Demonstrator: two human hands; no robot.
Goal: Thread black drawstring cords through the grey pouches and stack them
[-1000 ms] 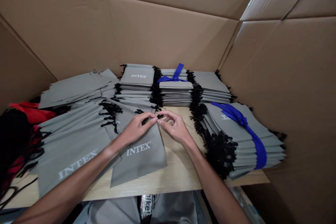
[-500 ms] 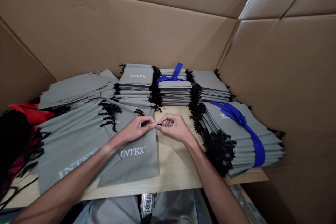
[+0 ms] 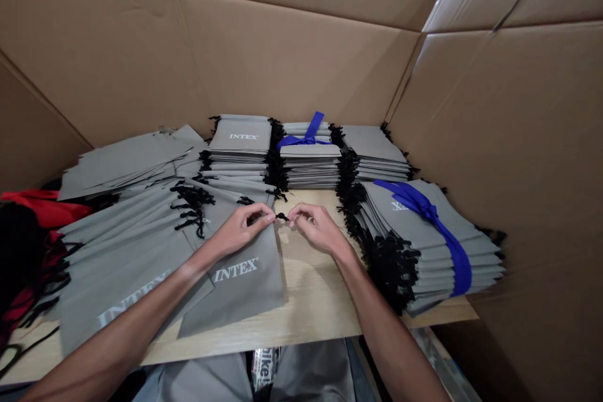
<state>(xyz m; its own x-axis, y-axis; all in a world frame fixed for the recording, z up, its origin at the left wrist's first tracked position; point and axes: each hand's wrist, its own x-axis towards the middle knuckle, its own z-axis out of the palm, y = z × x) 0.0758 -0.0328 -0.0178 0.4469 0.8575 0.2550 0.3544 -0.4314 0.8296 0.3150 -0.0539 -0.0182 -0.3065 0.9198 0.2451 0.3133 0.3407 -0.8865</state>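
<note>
A black drawstring cord [image 3: 282,217] with a knot in it stretches between my two hands, at the top right corner of a grey drawstring bag [image 3: 249,292] printed INTEX. My left hand [image 3: 247,225] pinches near the bag's corner, thumb and forefinger closed on the cord's left side. My right hand [image 3: 315,224] is closed in a pinch on the cord's other end. The bag lies flat on the wooden table [image 3: 320,301], partly beneath my left forearm.
Left, grey bags [image 3: 127,257] lie fanned out, with loose grey sheets [image 3: 132,157] behind. Several stacks of bags [image 3: 245,138] line the back. A bundle tied with blue ribbon [image 3: 440,229] sits at right. Red fabric [image 3: 44,208] lies far left. Cardboard walls [image 3: 301,56] enclose the table.
My hands have moved slightly apart, and a black knot now shows between them where the fingertips met before. The view has shifted a little.
</note>
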